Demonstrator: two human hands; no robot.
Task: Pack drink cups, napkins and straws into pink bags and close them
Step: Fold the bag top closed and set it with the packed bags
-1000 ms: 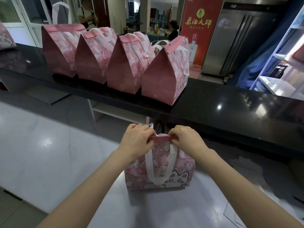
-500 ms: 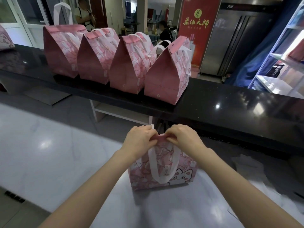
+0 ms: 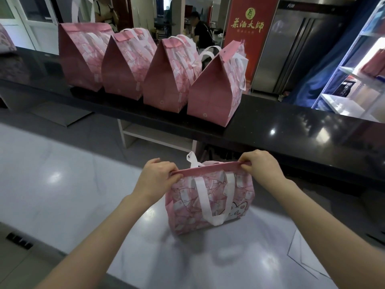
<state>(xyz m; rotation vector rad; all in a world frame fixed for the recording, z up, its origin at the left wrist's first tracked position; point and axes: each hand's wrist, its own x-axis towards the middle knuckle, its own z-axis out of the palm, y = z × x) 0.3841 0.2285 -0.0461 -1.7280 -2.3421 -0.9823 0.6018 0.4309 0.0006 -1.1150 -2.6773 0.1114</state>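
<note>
Nearest: pale grey glossy worktop (image 3: 62,184), with a small pink patterned fabric bag (image 3: 210,201) standing upright on it, centre-near. Printed pink-and-white pattern, cartoon animal face low on the right of the front panel, partly cut by a white webbing handle loop (image 3: 208,205) hanging down the front. Second handle poking up behind the top edge. Plain pink top band pressed flat into one straight seam; contents not visible.

Left hand (image 3: 156,178) pinched shut on the left end of that top band, right hand (image 3: 260,165) pinched on the right end, hands well apart. Fingertips on the far side of the band hidden.

Flat white sheets (image 3: 308,255) on the worktop near right, edges cut off by the frame, hard to identify.

Farther: black glossy counter (image 3: 291,126) carrying four pink peaked-top bags in a row (image 3: 166,80), tops folded shut, white handles up. Another pink item at far left, cropped.

Beyond: red banner (image 3: 248,28), steel refrigerator (image 3: 291,55), white shelving (image 3: 354,80) at right, contents blurred. Two people in the background, indistinct.
</note>
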